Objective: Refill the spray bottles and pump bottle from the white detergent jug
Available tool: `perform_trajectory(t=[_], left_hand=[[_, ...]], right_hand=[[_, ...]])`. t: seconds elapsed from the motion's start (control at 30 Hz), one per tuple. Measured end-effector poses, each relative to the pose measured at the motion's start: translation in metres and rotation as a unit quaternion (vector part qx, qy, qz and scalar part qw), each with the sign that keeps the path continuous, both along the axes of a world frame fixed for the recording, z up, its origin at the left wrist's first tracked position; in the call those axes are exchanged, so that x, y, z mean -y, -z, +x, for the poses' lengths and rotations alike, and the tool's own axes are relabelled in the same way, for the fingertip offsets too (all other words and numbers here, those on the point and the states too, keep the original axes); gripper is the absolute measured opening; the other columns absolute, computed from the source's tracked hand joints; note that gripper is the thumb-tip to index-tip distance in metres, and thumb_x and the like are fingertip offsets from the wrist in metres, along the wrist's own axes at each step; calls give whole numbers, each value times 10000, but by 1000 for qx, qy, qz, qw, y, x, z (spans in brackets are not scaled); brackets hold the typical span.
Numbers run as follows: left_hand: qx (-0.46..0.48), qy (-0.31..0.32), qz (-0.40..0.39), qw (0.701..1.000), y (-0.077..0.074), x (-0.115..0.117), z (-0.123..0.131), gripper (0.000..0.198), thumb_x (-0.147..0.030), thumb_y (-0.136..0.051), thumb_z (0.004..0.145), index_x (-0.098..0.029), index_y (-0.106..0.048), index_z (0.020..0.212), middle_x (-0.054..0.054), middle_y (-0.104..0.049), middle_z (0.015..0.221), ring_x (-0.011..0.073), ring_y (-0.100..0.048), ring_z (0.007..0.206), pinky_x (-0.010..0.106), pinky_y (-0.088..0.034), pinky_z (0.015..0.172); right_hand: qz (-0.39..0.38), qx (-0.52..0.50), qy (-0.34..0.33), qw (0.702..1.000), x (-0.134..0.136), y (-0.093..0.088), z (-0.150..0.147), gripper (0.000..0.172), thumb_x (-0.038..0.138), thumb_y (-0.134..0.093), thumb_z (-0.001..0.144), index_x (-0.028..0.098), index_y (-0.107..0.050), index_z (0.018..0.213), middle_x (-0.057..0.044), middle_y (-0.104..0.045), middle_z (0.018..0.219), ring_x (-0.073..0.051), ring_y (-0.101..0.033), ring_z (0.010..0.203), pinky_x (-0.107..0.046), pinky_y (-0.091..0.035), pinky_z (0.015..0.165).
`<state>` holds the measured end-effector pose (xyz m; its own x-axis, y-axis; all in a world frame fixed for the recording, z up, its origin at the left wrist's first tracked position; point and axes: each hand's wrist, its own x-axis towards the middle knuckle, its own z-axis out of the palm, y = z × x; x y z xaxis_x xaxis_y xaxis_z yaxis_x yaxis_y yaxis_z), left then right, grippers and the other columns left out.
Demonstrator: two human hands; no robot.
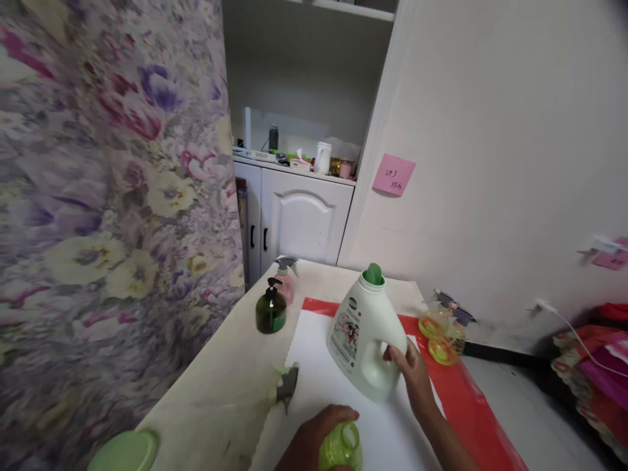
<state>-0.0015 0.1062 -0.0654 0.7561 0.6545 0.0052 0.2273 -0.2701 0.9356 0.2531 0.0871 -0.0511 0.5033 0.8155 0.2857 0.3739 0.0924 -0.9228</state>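
While the right hand (409, 367) has its grip on a big pale-green plastic jug (362, 337) by the handle (398, 335), the left hand (314, 433) holds a small, see-through, lime-green bottle (334, 447). Both are over a white sheet (311, 376) on the cream counter (210, 386). At the sheet's edge lies a dark grey spray top (288, 384); farther back stands a dark-green pump bottle (270, 313).

A pale green jug (367, 320) with a printed label on its side is held by its side handle, roughly upright, in the table's (230, 366) far half, its threaded neck uncapped and a green pouring spout showing; whether its base touches is unclear. A translucent yellow-green bottle (332, 453) is gripped towards the near edge, its round mouth open and uncapped.
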Motion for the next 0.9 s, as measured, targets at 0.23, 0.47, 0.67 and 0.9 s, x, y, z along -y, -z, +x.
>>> perform_trajectory(t=[0.23, 0.47, 0.67, 0.9], left_hand=[[-4, -25, -18, 1000, -4, 8, -9, 731, -243, -774, 589, -302, -561, 1286, 35, -571, 1381, 316, -464, 1293, 440, -297, 1130], [32, -168, 60, 984, -2, -13, -29, 354, -396, -377, 923, -237, -627, 1116, 61, -703, 1160, 215, -618, 1117, 343, -453, 1003], [-230, -263, 283, 893, 13, -38, -53, 334, -138, -389, 872, -166, -639, 1092, 99, -682, 1114, 251, -583, 1067, 372, -423, 954], [-334, -252, 324, 848, 28, -44, -50, 442, -2, -410, 802, -176, -649, 1129, 106, -680, 1094, 271, -577, 1020, 357, -397, 837]], right_hand=[[-21, -35, 28, 999, 74, 54, -19, 476, 532, -665, 721, 225, -589, 1077, -120, -663, 1160, -320, -597, 1106, -460, -461, 975], [-47, -82, -153, 984, 73, 101, -96, 1012, 471, -850, 415, 207, -482, 1319, -128, -560, 1372, -350, -470, 1298, -439, -365, 1096], [-66, -82, -148, 983, 62, 91, -119, 916, 154, -742, 457, 175, -458, 1328, -128, -581, 1341, -323, -513, 1257, -392, -402, 1059], [-62, -85, -101, 989, 81, 90, -102, 864, 115, -688, 454, 184, -485, 1291, -112, -614, 1299, -326, -536, 1231, -396, -417, 1041]])
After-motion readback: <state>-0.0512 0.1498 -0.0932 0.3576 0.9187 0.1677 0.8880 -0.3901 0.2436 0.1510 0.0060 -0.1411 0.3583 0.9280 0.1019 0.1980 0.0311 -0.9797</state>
